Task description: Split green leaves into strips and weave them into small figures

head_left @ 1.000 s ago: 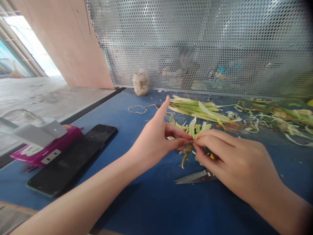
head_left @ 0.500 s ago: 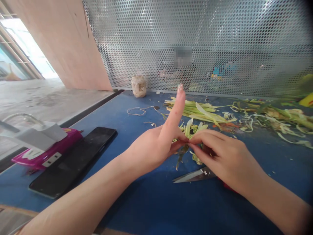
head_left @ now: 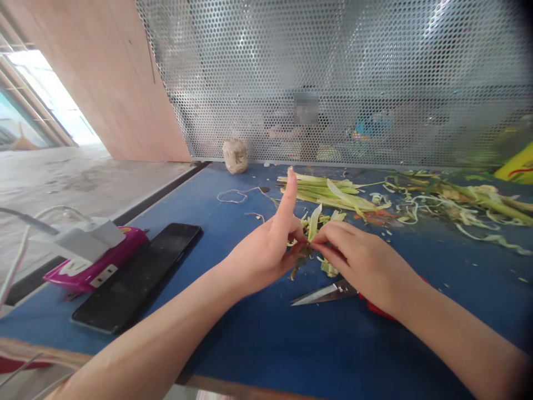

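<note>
My left hand [head_left: 266,250] pinches a small bunch of pale green plant strips [head_left: 313,223], with one finger pointing straight up. From the other side my right hand [head_left: 366,258] closes thumb and fingertips on the base of the same bunch, and the two hands nearly meet there. The fingers hide much of the grip. Scissors [head_left: 322,293] lie under my right hand, their blade pointing left and the red handle partly covered by the wrist. Just behind the hands, cut green stalks [head_left: 320,190] lie in a pile.
Shredded peelings [head_left: 445,206] spread across the right. A thin string [head_left: 233,197] and a wrapped jar-like object [head_left: 235,155] are toward the back, before a perforated metal screen [head_left: 258,72]. A black phone [head_left: 139,278] and a purple power strip [head_left: 100,266] with plugs occupy the left.
Both hands, with the bunch between them, have shifted slightly left in view. The raised finger sits lower, and more of the red scissors handle shows. The camera view has also shifted a little.
</note>
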Demonstrator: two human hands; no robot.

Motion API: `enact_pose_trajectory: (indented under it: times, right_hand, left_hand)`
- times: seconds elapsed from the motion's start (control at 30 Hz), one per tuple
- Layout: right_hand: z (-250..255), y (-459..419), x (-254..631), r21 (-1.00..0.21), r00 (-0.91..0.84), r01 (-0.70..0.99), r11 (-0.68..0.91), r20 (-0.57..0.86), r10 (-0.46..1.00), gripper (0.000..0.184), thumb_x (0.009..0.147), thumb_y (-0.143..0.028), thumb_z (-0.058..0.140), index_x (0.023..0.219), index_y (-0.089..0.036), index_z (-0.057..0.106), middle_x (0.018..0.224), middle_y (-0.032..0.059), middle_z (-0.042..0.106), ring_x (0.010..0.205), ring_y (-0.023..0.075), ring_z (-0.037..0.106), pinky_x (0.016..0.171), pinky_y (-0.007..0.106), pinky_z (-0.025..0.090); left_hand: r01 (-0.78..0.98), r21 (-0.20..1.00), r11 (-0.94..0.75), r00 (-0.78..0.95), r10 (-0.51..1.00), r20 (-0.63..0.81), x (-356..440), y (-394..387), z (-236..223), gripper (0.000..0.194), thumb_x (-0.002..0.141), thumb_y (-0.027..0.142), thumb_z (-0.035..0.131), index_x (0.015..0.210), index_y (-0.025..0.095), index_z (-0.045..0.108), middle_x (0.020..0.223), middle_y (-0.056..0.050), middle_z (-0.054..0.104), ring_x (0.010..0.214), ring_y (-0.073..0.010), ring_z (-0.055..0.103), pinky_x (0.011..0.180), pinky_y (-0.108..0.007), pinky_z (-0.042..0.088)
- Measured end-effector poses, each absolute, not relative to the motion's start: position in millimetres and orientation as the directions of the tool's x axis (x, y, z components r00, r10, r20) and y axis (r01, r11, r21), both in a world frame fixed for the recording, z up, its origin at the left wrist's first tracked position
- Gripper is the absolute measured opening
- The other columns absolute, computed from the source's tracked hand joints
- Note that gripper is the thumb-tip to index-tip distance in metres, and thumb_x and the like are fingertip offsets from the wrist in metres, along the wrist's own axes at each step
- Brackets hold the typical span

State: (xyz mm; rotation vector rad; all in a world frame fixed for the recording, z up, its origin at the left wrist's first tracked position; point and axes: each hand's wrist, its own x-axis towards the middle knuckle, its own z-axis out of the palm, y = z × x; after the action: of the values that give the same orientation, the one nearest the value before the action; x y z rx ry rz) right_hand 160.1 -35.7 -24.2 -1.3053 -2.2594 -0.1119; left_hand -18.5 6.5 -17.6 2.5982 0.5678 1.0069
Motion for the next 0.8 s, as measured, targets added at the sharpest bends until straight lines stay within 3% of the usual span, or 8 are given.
enact_pose_trajectory:
  times: [0.17,0.33,0.4,0.6,0.7,0.8]
  right_hand:
    - [-22,-40,160,0.039,-0.509,0.833,0.552,0.444,0.737,0.019,0.088,-0.017,0.036,0.077,-0.017,0.051,0.072,0.0041,0.057,0.052,0.0118,0.051,0.044,0.023,0.029]
    - [-23,-42,158,0.197,-0.557,0.823,0.533,0.463,0.690,0.016,0.082,-0.010,0.041,0.069,-0.016,0.050,0.063,0.0022,0.052,0.039,0.0100,0.041,0.038,0.025,0.019]
    - [-22,-41,156,0.156,-0.540,0.833,0.531,0.441,0.717,0.014,0.081,-0.011,0.043,0.070,-0.016,0.050,0.064,0.0022,0.052,0.043,0.0115,0.046,0.038,0.025,0.021]
    - [-16,-42,150,-0.157,-0.361,0.896,0.415,0.284,0.888,0.010,0.082,-0.013,0.043,0.074,-0.017,0.047,0.075,0.0018,0.055,0.060,0.0142,0.055,0.051,0.025,0.034]
    - [-13,-43,150,-0.207,-0.353,0.888,0.410,0.265,0.897,0.009,0.083,-0.015,0.040,0.077,-0.018,0.046,0.078,0.0017,0.054,0.061,0.0145,0.054,0.054,0.026,0.036]
    - [-13,-44,150,-0.232,-0.348,0.883,0.409,0.262,0.900,0.010,0.083,-0.016,0.038,0.078,-0.018,0.046,0.077,0.0014,0.054,0.061,0.0145,0.053,0.054,0.027,0.035]
  left_hand:
    - [0.289,0.511,-0.810,0.650,0.557,0.517,-19,7,-23,0.095,0.075,0.009,0.051,0.136,0.012,-0.022,0.072,0.001,0.055,0.066,-0.0121,0.054,0.064,-0.025,0.049]
    - [0.320,0.541,-0.778,0.629,0.601,0.492,-18,8,-26,0.093,0.073,0.005,0.050,0.137,0.012,-0.017,0.073,0.001,0.058,0.063,-0.0096,0.052,0.063,-0.023,0.047]
    - [0.321,0.536,-0.781,0.639,0.596,0.486,-18,8,-26,0.092,0.074,0.004,0.050,0.137,0.012,-0.016,0.073,0.001,0.058,0.063,-0.0093,0.052,0.064,-0.023,0.047]
    - [0.343,0.401,-0.850,0.713,0.513,0.478,-28,10,-21,0.090,0.076,0.010,0.052,0.139,0.015,-0.011,0.085,-0.004,0.061,0.082,-0.0149,0.056,0.079,-0.033,0.048]
    - [0.335,0.272,-0.902,0.745,0.430,0.510,-30,11,-20,0.087,0.078,0.013,0.052,0.139,0.020,-0.008,0.105,-0.008,0.060,0.097,-0.0181,0.055,0.085,-0.036,0.047]
    - [0.311,0.121,-0.943,0.757,0.323,0.568,-29,12,-23,0.079,0.082,0.013,0.048,0.139,0.022,-0.006,0.103,-0.006,0.062,0.096,-0.0171,0.056,0.082,-0.033,0.049]
